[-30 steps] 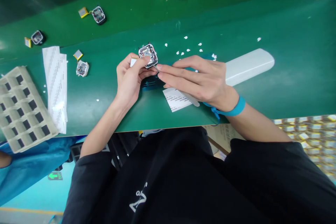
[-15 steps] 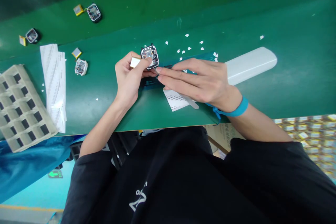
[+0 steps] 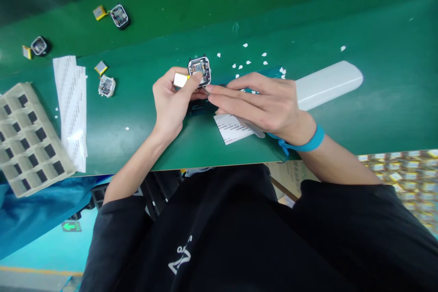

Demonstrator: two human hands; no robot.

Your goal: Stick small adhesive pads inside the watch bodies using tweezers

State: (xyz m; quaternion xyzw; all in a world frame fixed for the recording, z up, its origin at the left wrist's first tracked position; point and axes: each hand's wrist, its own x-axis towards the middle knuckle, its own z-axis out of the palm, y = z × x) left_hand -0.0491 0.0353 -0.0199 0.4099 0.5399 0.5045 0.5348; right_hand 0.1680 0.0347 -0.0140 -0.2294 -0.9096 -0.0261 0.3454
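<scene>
Small square watch module (image 3: pixel 199 70) held above the middle of the green worktop (image 3: pixel 376 109), open face up toward the camera, slightly rotated; near-square, so no clear long axis. A small silvery battery (image 3: pixel 179 80) sits just beside it on its left, touching the left thumb. Left hand (image 3: pixel 173 102) closed around module and battery, fingers curled, wrist toward the near edge. Right hand (image 3: pixel 263 102) lies flat and extended, fingers pointing left, tips meeting the module's lower right corner; pinching a thin metal tool (image 3: pixel 251 128) whose tail shows under the palm. White label (image 3: pixel 232 128) beneath. White elongated case (image 3: pixel 325 84) lies toward the right edge. Grey compartment tray (image 3: pixel 23 139) at the left edge.
</scene>
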